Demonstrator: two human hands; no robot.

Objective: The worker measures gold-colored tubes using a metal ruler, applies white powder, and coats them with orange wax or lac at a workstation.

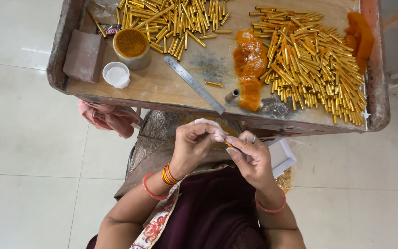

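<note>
Seen from above: a shallow wooden work tray (pixel 162 87) with raised, worn rims, well beyond the hands. Spread across its right half, a big heap of short golden metal tubes (pixel 314 64); a second heap of the same tubes (pixel 171 18) at top left. Between and beside them, tufts of orange fibre (pixel 249 64). Lying slantwise on the bare middle, a long steel ruler (pixel 194 84), with a small grey cylinder (pixel 231 95) just beside its lower end. At far left, a pinkish-brown block (pixel 84 55), a round tin of orange-brown material (pixel 131 47) and a small white cup (pixel 116 74).

Below the tray's near rim, both hands raised together over the lap. Left hand (pixel 194 145), fingers curled and pressed together, pinching a bit of white material at the fingertips. Right hand (pixel 249 154), thumb and forefinger closed on a small golden-orange piece (pixel 228 144), mostly hidden; its long axis too covered to tell. Piece set right between the two sets of fingertips, touching the right hand, just beside the left.
</note>
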